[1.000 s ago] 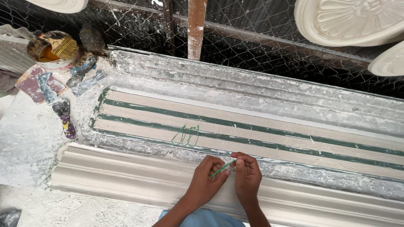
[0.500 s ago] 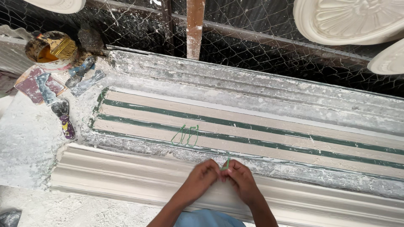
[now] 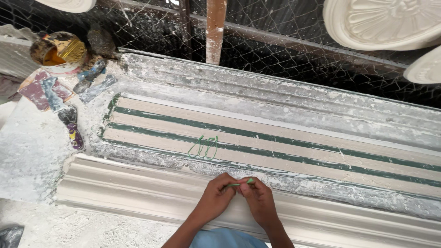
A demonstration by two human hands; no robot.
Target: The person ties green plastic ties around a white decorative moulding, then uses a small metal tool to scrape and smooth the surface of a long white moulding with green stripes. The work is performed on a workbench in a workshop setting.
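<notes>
— What's different from a second ago?

— The green wire piece (image 3: 240,183) was slanted and showing plainly between the hands; now only a short bit shows, lying nearly level, with the left hand (image 3: 216,198) and right hand (image 3: 258,202) drawn tight together over it; both sets of fingers are pinched on it, so I'd judge it's being bent or twisted.

— Where is that, exactly?

— Over the near edge of the long mould (image 3: 275,138), above the white plaster cornice (image 3: 138,193) on the bench; the green wire loops (image 3: 205,148) lie just beyond on a pale strip, apart from the hands and unmoved.

— Anything else about?

— A paint tin with a brush (image 3: 57,49) and scrapers (image 3: 69,121) at the far left; untouched.
</notes>
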